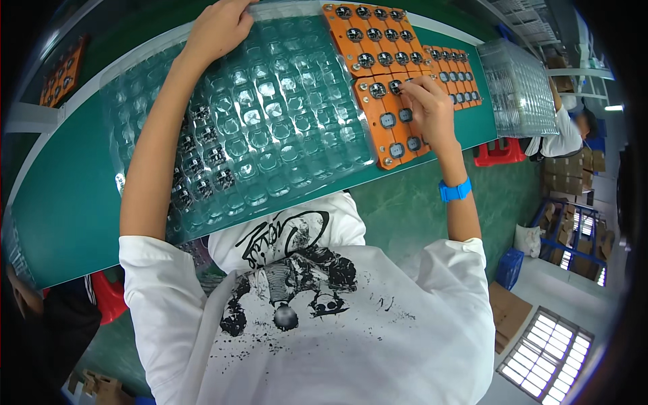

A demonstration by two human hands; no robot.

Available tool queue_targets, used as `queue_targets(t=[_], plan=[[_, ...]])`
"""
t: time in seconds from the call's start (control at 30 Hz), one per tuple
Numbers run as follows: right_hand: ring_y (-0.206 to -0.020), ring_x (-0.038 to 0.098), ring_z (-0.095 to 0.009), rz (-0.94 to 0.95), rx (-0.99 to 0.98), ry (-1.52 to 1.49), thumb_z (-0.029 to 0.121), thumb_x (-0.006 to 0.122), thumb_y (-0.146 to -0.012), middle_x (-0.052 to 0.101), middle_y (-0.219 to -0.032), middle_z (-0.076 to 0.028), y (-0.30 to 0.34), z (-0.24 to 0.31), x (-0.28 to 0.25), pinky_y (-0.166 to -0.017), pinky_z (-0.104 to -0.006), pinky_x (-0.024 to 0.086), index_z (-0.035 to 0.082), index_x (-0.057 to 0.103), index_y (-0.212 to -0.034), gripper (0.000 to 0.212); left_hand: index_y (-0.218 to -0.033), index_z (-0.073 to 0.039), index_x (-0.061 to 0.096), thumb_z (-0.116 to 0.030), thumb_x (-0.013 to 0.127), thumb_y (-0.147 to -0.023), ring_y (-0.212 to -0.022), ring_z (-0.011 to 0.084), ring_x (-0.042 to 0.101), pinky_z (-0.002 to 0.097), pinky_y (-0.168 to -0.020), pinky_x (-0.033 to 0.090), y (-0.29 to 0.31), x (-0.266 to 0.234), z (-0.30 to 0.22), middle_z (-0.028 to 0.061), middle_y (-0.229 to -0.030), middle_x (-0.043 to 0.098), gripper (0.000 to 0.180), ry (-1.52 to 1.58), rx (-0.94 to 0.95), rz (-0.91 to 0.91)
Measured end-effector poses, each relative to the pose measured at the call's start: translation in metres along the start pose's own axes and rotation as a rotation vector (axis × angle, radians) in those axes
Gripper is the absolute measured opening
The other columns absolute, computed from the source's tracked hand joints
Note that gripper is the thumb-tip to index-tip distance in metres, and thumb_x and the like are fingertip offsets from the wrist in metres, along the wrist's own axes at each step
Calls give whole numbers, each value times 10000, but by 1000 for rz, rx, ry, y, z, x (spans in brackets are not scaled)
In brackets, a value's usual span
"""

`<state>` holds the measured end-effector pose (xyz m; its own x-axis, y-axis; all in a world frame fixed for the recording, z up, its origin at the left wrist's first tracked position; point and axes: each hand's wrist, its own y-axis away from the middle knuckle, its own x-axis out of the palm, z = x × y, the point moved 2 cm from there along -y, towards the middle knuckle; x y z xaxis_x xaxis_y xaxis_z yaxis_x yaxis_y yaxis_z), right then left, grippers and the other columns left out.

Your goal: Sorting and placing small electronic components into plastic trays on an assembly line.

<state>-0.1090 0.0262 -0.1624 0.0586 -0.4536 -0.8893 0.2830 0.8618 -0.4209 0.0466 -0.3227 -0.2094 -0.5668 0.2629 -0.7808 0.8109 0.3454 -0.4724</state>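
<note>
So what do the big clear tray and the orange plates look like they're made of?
The clear tray looks like thin, glossy moulded plastic: see-through, with glare on its rows of pockets. The orange plates look like rigid matte plastic or board, flat and opaque with sharp edges; which one I can't tell. The right hand rests on one, the left hand on the tray's far edge.

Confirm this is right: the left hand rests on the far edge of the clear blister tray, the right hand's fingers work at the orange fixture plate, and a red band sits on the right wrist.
Not quite: the wrist band is blue, not red, as the head view shows. The rest stands: the left hand rests on the far edge of the clear blister tray, and the right hand works at the orange fixture plate.
</note>
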Motion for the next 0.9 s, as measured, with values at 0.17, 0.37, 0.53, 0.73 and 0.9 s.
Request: queue_targets(t=[0.17, 0.37, 0.53, 0.73, 0.9], plan=[[-718, 650, -238, -21, -35, -10, -102, 637, -743, 634, -834, -95, -2, 2, 2, -604, -309, 519, -12, 673, -883, 171, -1172, -75, 594, -150, 512, -873, -987, 305, 627, 382, -871, 488, 2, -5, 3, 135, -1066, 658, 319, 3, 20, -20], [-798, 641, -273, 67, 1, -39, -123, 597, -746, 629, -860, -122, -2, -2, 4, -686, -311, 506, -24, 660, -905, 197, -1051, 3, 612, -128, 500, -827, -984, 388, 591, 466, -876, 457, 8, -33, -27, 219, -1012, 640, 283, -13, -9, -61], [-733, 609, -234, 40, 12, -46, -19, 643, -811, 613, -898, -107, -10, 28, -13, -649, -304, 484, -22, 665, -982, 173, -1047, -8, 617, -135, 498, -843, -990, 376, 593, 461, -870, 462, 9, -23, -15, 205, -1025, 644, 268, -1, -2, -90], [-661, 584, -194, 56, -49, -418, 12, 687, -773, 599, -806, -105, -31, 134, -2, -574, -282, 450, -6, 664, -981, 210, -1027, -35, 617, -152, 518, -843, -951, 355, 605, 459, -836, 469, 8, -19, -16, 177, -983, 650, 240, -31, 13, -97], [-603, 571, -239, 388, -115, -693, 67, 732, -727, 564, -720, -88, -33, 231, 37, -552, -341, 448, 34, 670, -881, 169, -1007, -41, 616, -155, 529, -832, -923, 355, 606, 463, -814, 470, 2, -16, -15, 178, -948, 647, 226, -58, 48, -118]])
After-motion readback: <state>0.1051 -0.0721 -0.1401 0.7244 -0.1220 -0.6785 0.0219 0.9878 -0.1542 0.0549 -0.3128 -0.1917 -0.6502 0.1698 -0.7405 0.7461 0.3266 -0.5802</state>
